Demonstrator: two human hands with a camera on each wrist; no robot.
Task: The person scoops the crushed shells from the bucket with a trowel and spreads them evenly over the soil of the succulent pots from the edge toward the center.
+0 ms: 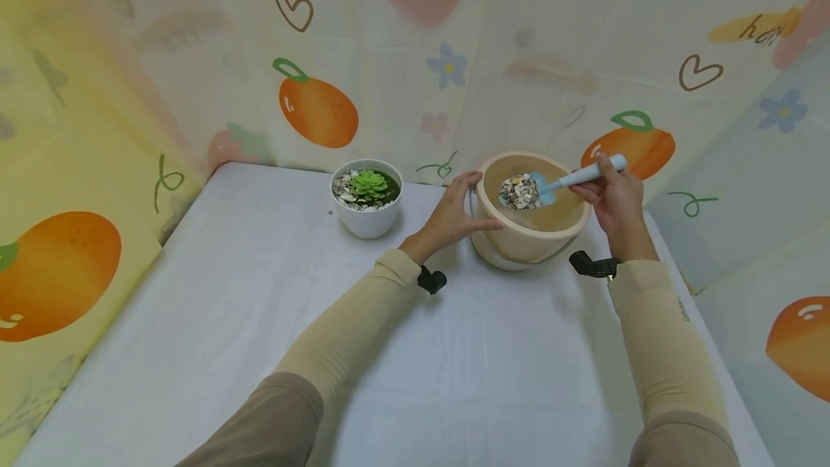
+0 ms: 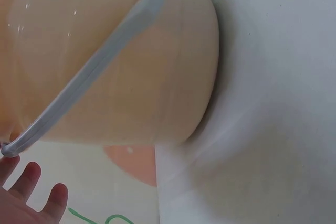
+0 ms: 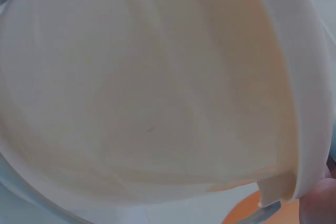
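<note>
My right hand (image 1: 616, 197) grips the white handle of a small light-blue shovel (image 1: 586, 173). Pale mixed gravel (image 1: 521, 192) fills the shovel's blade, which is over the mouth of a peach plastic bucket (image 1: 519, 247). My left hand (image 1: 454, 215) holds the bucket at its left rim, thumb along the front and fingers round the far side. In the left wrist view, fingers (image 2: 31, 182) show beside the end of the grey bail handle (image 2: 94, 69). The right wrist view is mostly the bucket's wall (image 3: 157, 103), with part of my right hand (image 3: 317, 203) beyond the rim.
Left of the bucket, a white pot (image 1: 367, 222) holds a green succulent (image 1: 369, 184) amid pale stones. Both stand near the back of a table with a white cloth (image 1: 194, 323). Fruit-printed curtains (image 1: 389, 56) enclose the back and sides. Each wrist wears a black band.
</note>
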